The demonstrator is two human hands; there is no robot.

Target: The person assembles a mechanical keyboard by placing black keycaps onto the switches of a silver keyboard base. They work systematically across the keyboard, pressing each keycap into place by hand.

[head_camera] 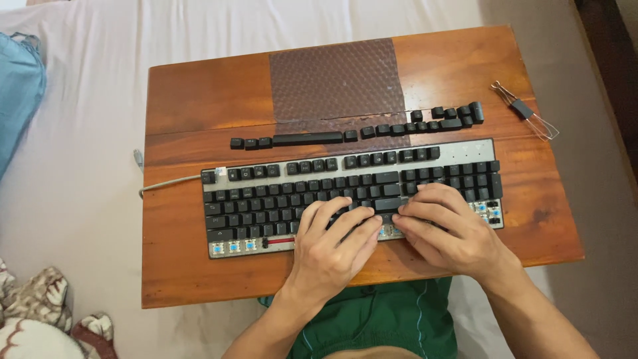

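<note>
A black mechanical keyboard (pixel 319 189) with a silver plate lies on a small wooden table (pixel 199 100). Its bottom row is stripped, showing blue switches and a red stabiliser bar. Above it, a row of removed black keycaps (pixel 359 133), including a long space bar (pixel 307 139), lies on the wood. My left hand (pixel 332 242) and my right hand (pixel 445 229) rest side by side on the keyboard's lower middle, fingertips meeting at a key near the bottom rows. What is under the fingertips is hidden.
A wire keycap puller (pixel 525 110) lies at the table's right back corner. A dark textured mat (pixel 335 76) covers the table's back middle. The grey cable (pixel 166 183) runs off the left. White bedding surrounds the table; a blue cloth (pixel 20 86) is at left.
</note>
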